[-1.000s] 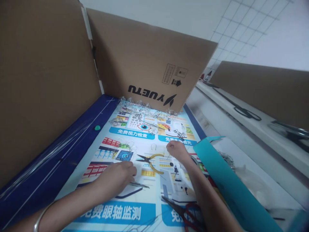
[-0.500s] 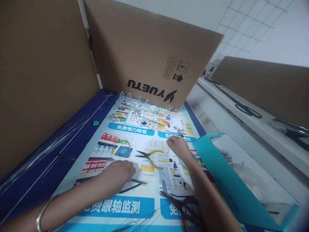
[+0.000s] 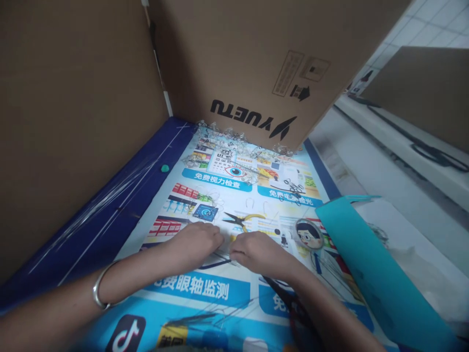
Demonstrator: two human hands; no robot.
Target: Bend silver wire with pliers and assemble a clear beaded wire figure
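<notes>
Overlapping pliers [image 3: 239,221], the right hand [image 3: 259,252] partly hides them.

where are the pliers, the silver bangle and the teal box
Pliers [image 3: 240,221]: head view, on the pivot
Silver bangle [image 3: 96,292]: head view, on the outer side of the band
Teal box [image 3: 370,274]: head view, on the long side wall

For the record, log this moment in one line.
left hand: close to right hand; grips: unclear; pliers: open, beyond hands; scissors: partly hidden
</notes>
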